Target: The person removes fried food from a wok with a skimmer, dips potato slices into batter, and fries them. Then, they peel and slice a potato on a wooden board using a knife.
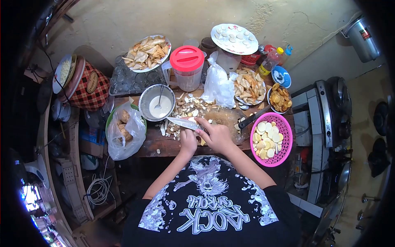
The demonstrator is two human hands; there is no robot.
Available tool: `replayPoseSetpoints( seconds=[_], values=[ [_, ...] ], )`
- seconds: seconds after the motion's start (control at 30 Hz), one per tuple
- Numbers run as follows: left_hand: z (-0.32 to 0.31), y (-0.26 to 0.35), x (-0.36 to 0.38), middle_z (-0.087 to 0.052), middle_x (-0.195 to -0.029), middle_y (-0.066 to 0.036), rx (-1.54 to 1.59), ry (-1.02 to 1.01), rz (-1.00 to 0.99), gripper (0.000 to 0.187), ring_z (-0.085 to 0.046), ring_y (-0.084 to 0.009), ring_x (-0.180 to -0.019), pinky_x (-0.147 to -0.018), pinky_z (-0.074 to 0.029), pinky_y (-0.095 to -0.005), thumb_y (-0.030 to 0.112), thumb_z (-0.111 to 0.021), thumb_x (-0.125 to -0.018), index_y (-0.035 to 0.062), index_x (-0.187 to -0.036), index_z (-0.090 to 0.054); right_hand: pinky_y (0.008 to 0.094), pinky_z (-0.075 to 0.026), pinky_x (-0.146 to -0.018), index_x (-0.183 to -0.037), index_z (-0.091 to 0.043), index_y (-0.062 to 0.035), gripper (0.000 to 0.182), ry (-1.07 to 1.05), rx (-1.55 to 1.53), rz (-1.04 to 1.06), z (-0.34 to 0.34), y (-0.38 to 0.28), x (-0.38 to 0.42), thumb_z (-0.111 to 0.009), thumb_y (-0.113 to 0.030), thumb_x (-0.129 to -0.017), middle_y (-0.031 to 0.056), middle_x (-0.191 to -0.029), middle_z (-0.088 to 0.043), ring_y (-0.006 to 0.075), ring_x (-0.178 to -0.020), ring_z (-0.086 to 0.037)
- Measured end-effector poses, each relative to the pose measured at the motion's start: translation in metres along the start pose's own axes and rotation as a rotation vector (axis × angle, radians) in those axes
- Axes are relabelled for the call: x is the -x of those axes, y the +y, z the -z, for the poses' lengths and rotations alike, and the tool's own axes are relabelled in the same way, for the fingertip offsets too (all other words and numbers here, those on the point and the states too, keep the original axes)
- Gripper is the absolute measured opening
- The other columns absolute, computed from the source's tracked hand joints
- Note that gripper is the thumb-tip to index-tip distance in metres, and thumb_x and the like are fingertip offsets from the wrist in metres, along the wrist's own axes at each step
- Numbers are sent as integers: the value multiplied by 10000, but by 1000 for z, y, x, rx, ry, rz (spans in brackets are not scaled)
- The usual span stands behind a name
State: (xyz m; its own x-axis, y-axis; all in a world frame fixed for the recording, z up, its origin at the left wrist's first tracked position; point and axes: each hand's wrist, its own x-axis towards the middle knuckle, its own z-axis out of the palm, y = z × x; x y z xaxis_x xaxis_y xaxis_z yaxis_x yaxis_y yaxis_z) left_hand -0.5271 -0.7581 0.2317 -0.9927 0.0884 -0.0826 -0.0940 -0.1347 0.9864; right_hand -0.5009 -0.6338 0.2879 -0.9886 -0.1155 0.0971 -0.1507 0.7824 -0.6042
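A knife (181, 122) points left across the work board, its handle end hidden in my right hand (217, 135). My right index finger and thumb close around it. Just below the blade, my left hand (189, 140) is curled with fingers bent; what it holds, if anything, is hidden. Peelings and pale scraps (187, 108) cover the wooden board (222, 117) around both hands. To the right, a pink basket (284, 154) holds pale round slices (267, 140). A black-handled tool (254, 117) lies between the board and the basket.
At left, a plastic bag of brown lumps (124, 131) sits in a green bowl (109, 123). A pot (142, 107) of white liquid with a spoon is nearby. Behind stand a red-lidded pitcher (187, 68), a white bag (216, 84) and plates of folded pastries (147, 52).
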Motion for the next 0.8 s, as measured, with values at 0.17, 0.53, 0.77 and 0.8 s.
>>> replayPoseSetpoints(
  seconds=[0.17,0.53,0.77,0.8],
  values=[
    [0,-19,-7,-510,-832,-39,7,108,-70,294,-506,-103,-724,-658,-448,-257,272,-237,-987,60,-1034,-434,315,-427,-496,-1134,-545,-128,325,125,-412,-155,-28,9,-3,-481,-352,-907,50,-575,-562,198,-521,-561],
    [17,-6,-18,-576,-877,-41,571,-103,606,403,-562,-151,-770,-617,-486,-305,488,-402,-907,120,-1041,-501,315,-447,-592,-1211,-480,-98,455,-94,-545,-411,-5,27,-8,-504,-412,-882,77,-596,-565,178,-562,-548],
    [18,-7,-17,-550,-807,-24,477,-43,654,369,-576,-129,-688,-588,-494,-292,475,-420,-907,136,-1032,-496,451,-447,-577,-1326,-375,-203,527,-176,-78,-47,9,11,-3,-461,-455,-871,155,-604,-580,367,-626,-597],
    [18,-6,-18,-544,-796,-21,468,-48,644,350,-572,-126,-675,-571,-489,-286,462,-421,-908,140,-1027,-494,457,-451,-581,-1334,-358,-205,542,-214,-16,-45,11,9,-3,-445,-473,-872,166,-619,-588,372,-632,-599]
  ],
)
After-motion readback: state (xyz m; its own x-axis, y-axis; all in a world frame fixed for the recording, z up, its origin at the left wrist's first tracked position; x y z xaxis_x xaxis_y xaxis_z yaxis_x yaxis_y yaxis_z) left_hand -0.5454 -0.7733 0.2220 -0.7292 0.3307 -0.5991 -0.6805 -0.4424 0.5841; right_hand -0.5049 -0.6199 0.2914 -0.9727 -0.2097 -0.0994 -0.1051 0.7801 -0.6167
